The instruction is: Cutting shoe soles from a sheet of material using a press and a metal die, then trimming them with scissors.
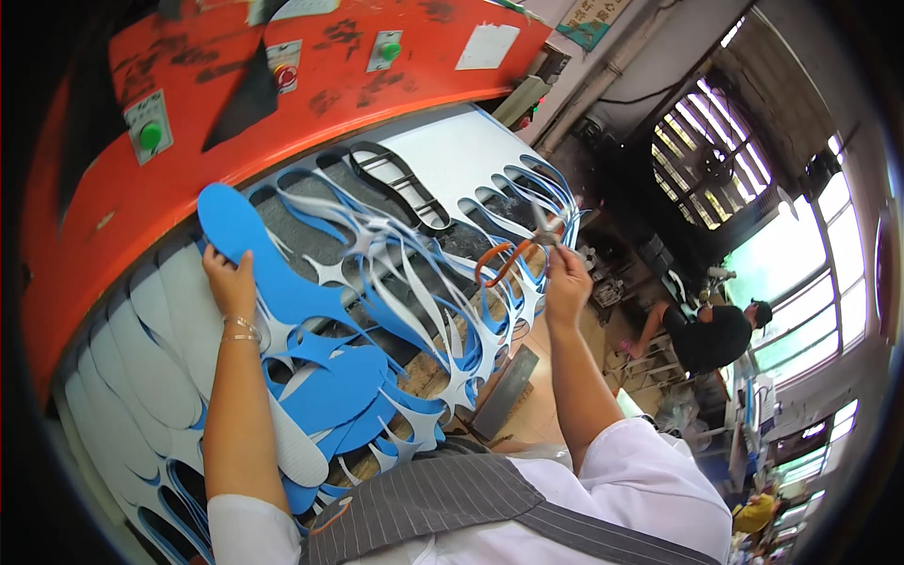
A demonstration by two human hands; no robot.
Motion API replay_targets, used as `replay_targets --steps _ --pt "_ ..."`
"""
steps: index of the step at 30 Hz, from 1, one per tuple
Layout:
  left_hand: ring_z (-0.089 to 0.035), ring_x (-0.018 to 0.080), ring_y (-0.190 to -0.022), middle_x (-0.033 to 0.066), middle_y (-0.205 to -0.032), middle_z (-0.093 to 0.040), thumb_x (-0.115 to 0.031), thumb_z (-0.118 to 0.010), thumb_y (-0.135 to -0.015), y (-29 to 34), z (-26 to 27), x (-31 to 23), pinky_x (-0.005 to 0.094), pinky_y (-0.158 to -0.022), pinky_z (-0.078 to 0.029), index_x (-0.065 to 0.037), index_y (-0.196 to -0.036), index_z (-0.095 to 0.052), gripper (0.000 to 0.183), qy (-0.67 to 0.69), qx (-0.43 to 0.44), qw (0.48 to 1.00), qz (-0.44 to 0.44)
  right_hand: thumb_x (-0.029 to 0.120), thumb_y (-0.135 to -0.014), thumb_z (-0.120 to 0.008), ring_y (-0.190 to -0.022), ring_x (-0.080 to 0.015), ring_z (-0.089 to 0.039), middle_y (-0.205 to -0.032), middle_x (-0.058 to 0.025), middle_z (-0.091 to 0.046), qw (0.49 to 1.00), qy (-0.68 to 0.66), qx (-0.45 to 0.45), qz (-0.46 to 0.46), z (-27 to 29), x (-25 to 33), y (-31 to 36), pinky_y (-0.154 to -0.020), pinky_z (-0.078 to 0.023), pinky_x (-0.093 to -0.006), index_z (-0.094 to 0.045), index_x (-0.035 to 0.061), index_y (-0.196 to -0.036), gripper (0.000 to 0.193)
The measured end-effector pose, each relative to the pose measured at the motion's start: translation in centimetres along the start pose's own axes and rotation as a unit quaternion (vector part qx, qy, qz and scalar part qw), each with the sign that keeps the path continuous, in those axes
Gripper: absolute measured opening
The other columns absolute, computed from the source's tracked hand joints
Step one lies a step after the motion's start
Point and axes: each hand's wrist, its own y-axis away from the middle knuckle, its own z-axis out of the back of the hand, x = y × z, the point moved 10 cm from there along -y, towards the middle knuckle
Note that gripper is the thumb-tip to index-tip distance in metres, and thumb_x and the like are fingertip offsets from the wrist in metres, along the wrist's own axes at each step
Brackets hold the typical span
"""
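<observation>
My left hand (231, 281) is closed on the edge of a blue foam insole (252, 247), thumb on top, at the left of the work surface. In my right hand (568, 284) is a pair of scissors (504, 263) with orange handles, its metal blades pointing up and away. Between my hands lies a tangle of blue-and-white foam offcuts (381, 250) with insole-shaped holes. Several loose blue insoles (330, 400) are heaped nearer me, and a white insole (299, 441) lies beside my left forearm. A black insole-shaped cutting die (403, 188) sits farther back.
An orange-red machine (320, 85) with green and red buttons spans the far side. A white foam sheet (452, 146) lies beneath it. Rows of pale cut insoles (141, 358) cover the left. At the right, another person (711, 339) in dark clothes works near windows.
</observation>
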Motion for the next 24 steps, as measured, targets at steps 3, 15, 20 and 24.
replay_targets --steps 3,15,20,24 --pt "-0.041 0.0343 -0.119 0.0191 -0.127 -0.044 -0.019 -0.070 -0.075 3.0 -2.2 -6.6 0.0412 -0.102 -0.030 0.000 -0.133 -0.033 0.071 -0.270 -0.097 0.956 -0.056 0.013 -0.091 -0.056 -0.074 -0.0101 -0.059 -0.082 -0.0037 -0.061 0.993 -0.078 0.072 -0.052 -2.9 -1.0 -0.8 -0.067 -0.047 -0.0222 -0.060 -0.0024 -0.097 0.017" --pt "-0.060 0.0259 -0.088 0.0205 -0.110 -0.055 -0.027 -0.069 -0.076 25.1 -25.3 -13.7 0.0335 -0.075 -0.050 0.000 -0.122 -0.052 0.057 -0.078 0.496 0.861 -0.076 0.021 -0.096 -0.045 -0.057 -0.0200 -0.060 -0.068 -0.0108 -0.060 0.949 0.017 0.316 0.001 -13.1 4.7 2.6 -0.051 -0.046 -0.0298 -0.049 0.0042 -0.094 0.017" --pt "-0.052 0.0060 -0.075 0.0033 -0.084 -0.060 -0.015 -0.064 -0.084 29.7 -28.5 -12.7 0.0218 -0.064 -0.042 -0.002 -0.101 -0.060 0.021 0.155 0.502 0.819 0.232 0.015 -0.087 -0.055 -0.071 -0.0351 -0.060 -0.079 -0.0168 -0.061 0.878 0.170 0.343 0.287 -12.5 9.0 4.2 -0.063 -0.047 -0.0416 -0.055 0.0031 -0.094 0.014" --pt "-0.053 0.0083 -0.079 -0.0007 -0.083 -0.059 -0.011 -0.059 -0.087 31.6 -28.6 -15.1 0.0217 -0.073 -0.042 -0.003 -0.092 -0.063 0.010 0.192 0.615 0.735 0.211 0.016 -0.083 -0.058 -0.072 -0.0332 -0.061 -0.079 -0.0142 -0.063 0.811 0.314 0.416 0.265 -10.5 4.6 2.2 -0.062 -0.048 -0.0419 -0.058 0.0058 -0.092 0.014"
